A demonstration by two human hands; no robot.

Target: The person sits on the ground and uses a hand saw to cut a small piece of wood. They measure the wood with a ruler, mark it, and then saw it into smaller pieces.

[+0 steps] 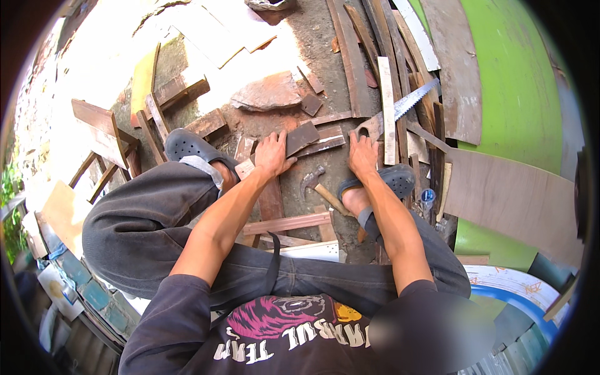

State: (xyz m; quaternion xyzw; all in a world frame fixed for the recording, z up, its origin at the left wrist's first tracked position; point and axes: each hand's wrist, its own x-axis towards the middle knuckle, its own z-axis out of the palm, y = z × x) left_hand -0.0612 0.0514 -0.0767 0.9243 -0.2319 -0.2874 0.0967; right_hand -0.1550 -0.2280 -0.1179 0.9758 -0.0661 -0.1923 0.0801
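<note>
My left hand (273,154) is closed on the near-left end of a short dark-brown wood block (302,138), its thumb and fingers on either side. Under and beside that block lies another wood piece (328,141) with a pale streak. My right hand (364,154) has its fingers curled at the wooden handle of a handsaw (410,101). The saw's toothed blade points away to the far right, and a pale wood strip (387,110) crosses it near the handle. Between my hands and nearer to me, a claw hammer (330,197) with a wooden handle lies on the ground.
Long boards (353,62) are stacked at the far right, beside green panels (509,81). A flat stone slab (267,92) lies ahead. Wooden frames (103,134) and offcuts stand at the left. A nailed wood frame (289,223) sits by my legs; my clog-shod feet flank the work.
</note>
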